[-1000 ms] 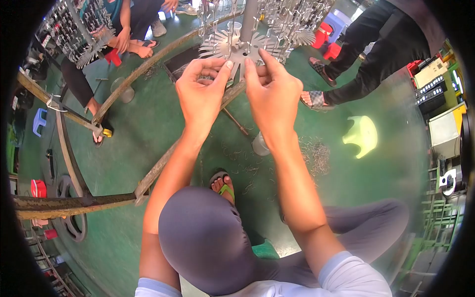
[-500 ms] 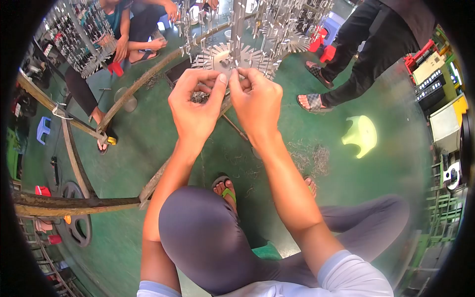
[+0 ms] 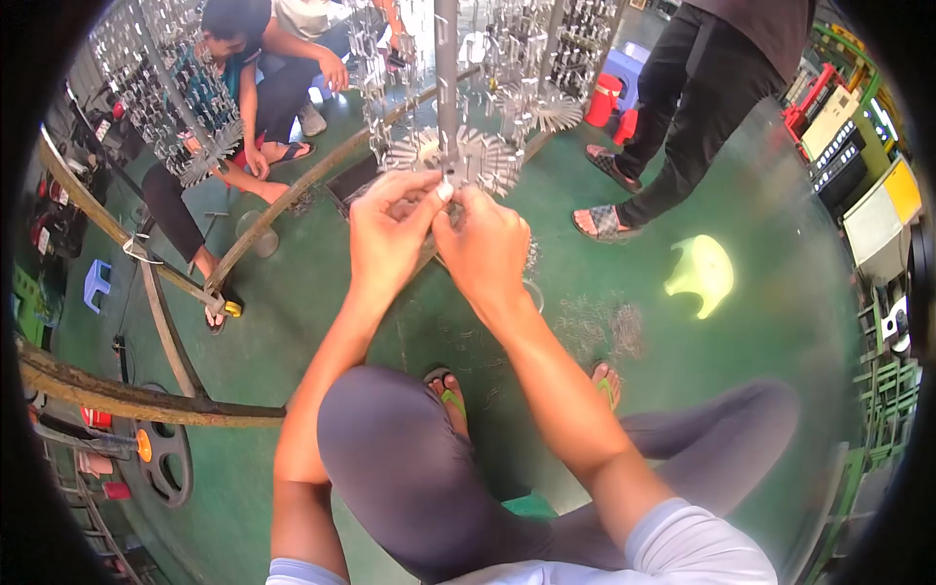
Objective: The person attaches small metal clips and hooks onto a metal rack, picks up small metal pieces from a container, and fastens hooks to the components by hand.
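My left hand [image 3: 392, 229] and my right hand [image 3: 487, 244] meet in front of the lower end of a grey upright pole [image 3: 447, 88]. Thumb and fingers of each are pinched together, fingertips nearly touching. Whatever lies between them is too small to make out. Just beyond my fingertips is a metal disc with a notched rim [image 3: 492, 166], partly hidden by my hands. Small metal pieces [image 3: 375, 93] hang in strands around the pole above it.
Another hanging rack [image 3: 185, 107] stands at the upper left, where a co-worker [image 3: 255, 107] sits bent over. A standing person's dark trousers [image 3: 682, 107] are at upper right. A yellow stool [image 3: 704, 276] and scattered thin metal bits [image 3: 624, 330] are on the green floor. Curved brown rails [image 3: 146, 398] run along the left.
My view has shifted, so the rack and its disc sit lower in the picture. Both hands stay pinched close together, and my right hand's fingers now sit nearer the left thumb.
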A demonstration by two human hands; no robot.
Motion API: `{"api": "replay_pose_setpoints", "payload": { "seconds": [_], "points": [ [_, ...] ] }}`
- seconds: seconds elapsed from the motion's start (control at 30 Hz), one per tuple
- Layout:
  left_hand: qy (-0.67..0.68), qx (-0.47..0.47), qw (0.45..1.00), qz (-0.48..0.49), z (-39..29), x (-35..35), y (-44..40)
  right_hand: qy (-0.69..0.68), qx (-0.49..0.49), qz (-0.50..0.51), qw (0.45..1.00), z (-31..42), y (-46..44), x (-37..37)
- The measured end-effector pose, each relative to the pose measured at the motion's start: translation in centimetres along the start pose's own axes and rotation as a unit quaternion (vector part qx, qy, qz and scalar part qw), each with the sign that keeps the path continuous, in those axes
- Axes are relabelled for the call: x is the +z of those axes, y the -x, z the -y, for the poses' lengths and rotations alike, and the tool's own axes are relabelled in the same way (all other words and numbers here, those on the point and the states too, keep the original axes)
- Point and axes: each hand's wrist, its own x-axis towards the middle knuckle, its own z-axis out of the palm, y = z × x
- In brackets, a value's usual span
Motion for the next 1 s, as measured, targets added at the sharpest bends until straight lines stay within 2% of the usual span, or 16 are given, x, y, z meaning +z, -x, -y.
{"api": "replay_pose_setpoints", "payload": {
  "seconds": [0.17,0.23,0.27,0.3,0.33,0.37,0.43,0.5,0.6,0.7,0.73,0.8,0.83,0.93,0.97,1.0],
  "points": [
    [-0.106,0.098,0.986,0.08,1.3,-2.0,-2.2,0.045,-0.093,0.002,0.995,-1.9,-0.7,1.0],
    [-0.109,0.032,0.991,0.074,3.0,-2.9,-3.6,-0.032,-0.109,0.028,0.993,-2.3,-1.8,0.3],
    [-0.003,-0.004,0.999,0.051,0.1,-1.2,-2.7,0.01,-0.111,0.102,0.988,-2.4,-2.3,-0.6],
    [0.034,-0.017,0.994,0.098,0.4,-1.8,-3.6,0.051,-0.118,0.176,0.976,-2.5,-2.9,-1.5],
    [-0.015,-0.002,0.995,0.095,0.8,-2.2,-4.1,0.043,-0.055,0.351,0.934,-3.3,-2.7,-2.0],
    [-0.066,0.015,0.994,0.091,1.0,-2.5,-4.6,0.055,0.012,0.51,0.859,-4.0,-2.4,-2.6],
    [-0.051,0.044,0.992,0.104,0.8,-2.4,-4.6,0.07,0.08,0.744,0.66,-7.3,0.6,-1.6],
    [-0.056,0.062,0.992,0.09,0.7,-2.2,-4.3,0.192,0.094,0.818,0.533,-10.7,5.7,-1.0],
    [-0.062,0.062,0.994,0.072,0.7,-2.4,-4.0,0.262,-0.074,0.861,0.429,-21.1,16.4,-0.2],
    [-0.042,0.066,0.995,0.066,0.7,-2.7,-3.3,0.231,0.159,0.768,0.576,-24.4,19.6,-2.2],
    [-0.039,0.074,0.994,0.065,0.5,-2.8,-3.2,0.153,0.284,0.732,0.6,-24.6,19.7,-2.6],
    [-0.065,0.051,0.996,0.038,-0.1,-2.7,-2.8,-0.016,0.516,0.607,0.604,-24.8,19.8,-3.1],
    [-0.068,0.05,0.996,0.034,-0.1,-2.7,-2.6,-0.062,0.535,0.614,0.577,-24.7,18.8,-3.4],
    [-0.087,0.045,0.995,0.018,-0.7,-2.2,-2.3,-0.135,0.619,0.475,0.61,-25.5,18.8,-2.3],
    [-0.097,0.04,0.994,0.013,-0.8,-2.1,-2.3,-0.126,0.616,0.421,0.654,-25.8,19.3,-1.7],
    [-0.093,0.028,0.995,0.01,-0.8,-2.0,-2.3,-0.14,0.611,0.411,0.662,-26.9,20.1,-1.1]
  ]
}}
